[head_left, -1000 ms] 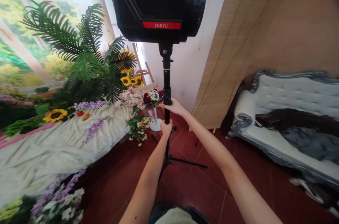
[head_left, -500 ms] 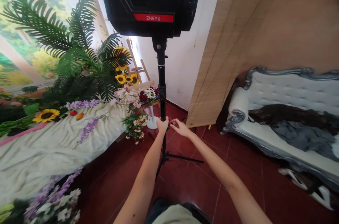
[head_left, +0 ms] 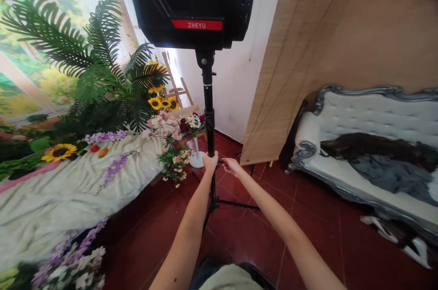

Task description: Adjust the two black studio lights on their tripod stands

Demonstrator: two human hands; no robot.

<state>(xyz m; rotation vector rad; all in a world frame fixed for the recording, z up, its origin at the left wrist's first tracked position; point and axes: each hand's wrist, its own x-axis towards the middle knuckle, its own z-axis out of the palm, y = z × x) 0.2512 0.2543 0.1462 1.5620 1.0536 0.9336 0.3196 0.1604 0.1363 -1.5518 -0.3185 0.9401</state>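
In front of me stands a black light stand (head_left: pixel 209 98) with a black studio light (head_left: pixel 191 2) on top, a red ZHEYU label on its side. My left hand (head_left: pixel 210 161) is wrapped round the stand's pole. Just right of the pole, my right hand (head_left: pixel 232 167) has its fingers curled together at a small dark knob (head_left: pixel 220 161) on the stand. The knob is partly hidden by the fingers. Below, the stand's legs (head_left: pixel 236 204) spread over the red tiled floor.
A cream cloth-covered platform (head_left: pixel 68 198) with flowers, fruit and a palm plant (head_left: pixel 99 48) lies left. Behind the stand are a white flower holder (head_left: pixel 196 160) and an easel (head_left: pixel 181 89). A bamboo blind (head_left: pixel 270 98) and a white tufted sofa (head_left: pixel 362 112) are on the right.
My right hand's fingers have curled in from a more spread pose beside the knob. My left hand keeps its grip on the pole. The view has shifted slightly.
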